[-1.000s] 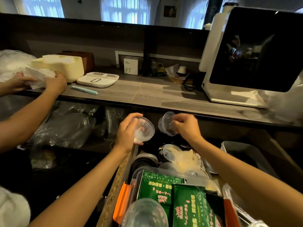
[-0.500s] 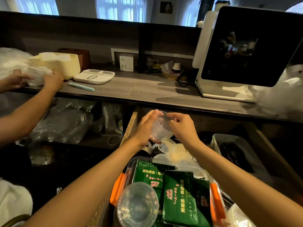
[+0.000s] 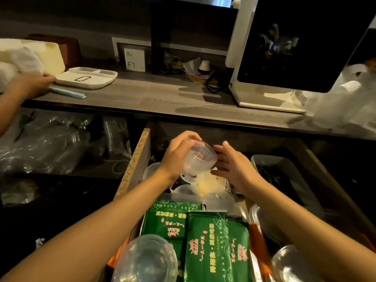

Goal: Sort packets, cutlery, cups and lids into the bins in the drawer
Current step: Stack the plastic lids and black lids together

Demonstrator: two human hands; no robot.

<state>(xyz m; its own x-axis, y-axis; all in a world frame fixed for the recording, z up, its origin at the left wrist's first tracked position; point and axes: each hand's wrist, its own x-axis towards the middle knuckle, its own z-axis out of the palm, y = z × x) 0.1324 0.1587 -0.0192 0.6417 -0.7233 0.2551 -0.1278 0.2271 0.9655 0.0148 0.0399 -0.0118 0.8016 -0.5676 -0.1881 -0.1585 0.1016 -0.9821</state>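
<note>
**Nested clear cups held over the back of the drawer**

At the bottom edge of the frame, a large clear cup (image 3: 145,259) stood mouth-up just left of the green packets (image 3: 205,241), which lay stacked in a bin with orange clips. Another clear cup (image 3: 293,265) showed at the lower right corner.

Above these, in the middle of the frame, the left hand (image 3: 175,157) gripped a small stack of clear plastic cups (image 3: 200,158), fingers curled over the rim side and the stack tilted with its base toward the right. The right hand (image 3: 234,167) was beside it with fingers straight and relaxed, fingertips at or just off the base; whether they touched I could not tell. Beneath the hands lay loose clear lids (image 3: 203,184) and shallow containers. A grey bin (image 3: 284,165) sat right of centre, its contents too dark to make out.

The cups looked very light, thin-walled and slick, likely to flex or crack if squeezed; a hold around the stiffer rim seemed safest, with the other palm steadying the base.

Beyond the drawer (image 3: 138,157) ran the counter (image 3: 162,94), with a white tray (image 3: 85,78) at upper left, another person's hand (image 3: 28,84) by it, and a white appliance (image 3: 284,47) at upper right.
</note>
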